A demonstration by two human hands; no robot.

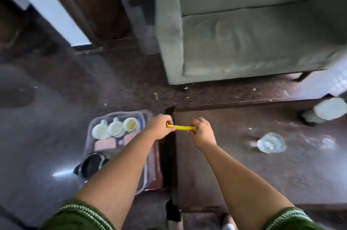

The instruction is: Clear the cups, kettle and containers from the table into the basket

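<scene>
The clear plastic basket (pixel 144 182) stands on the dark floor, just beside the left edge of the low dark table (pixel 244 173). Inside it, at the far end, three white cups (pixel 115 128) sit in a row, touching each other; the right one holds some yellowish liquid. Near them lie pink flat containers (pixel 105 144), and at the near end is the black kettle (pixel 92 164). Above the gap between basket and table, the left hand (pixel 159 127) and the right hand (pixel 201 132) each pinch one end of a thin yellow strip (pixel 181 127) with curled fingers, so it is stretched between them. On the table, well apart to the right, lies a crumpled clear plastic piece (pixel 271 143), and a white round object (pixel 328 109) stands at the far right edge. Behind the table is a grey-green sofa (pixel 244 41).
</scene>
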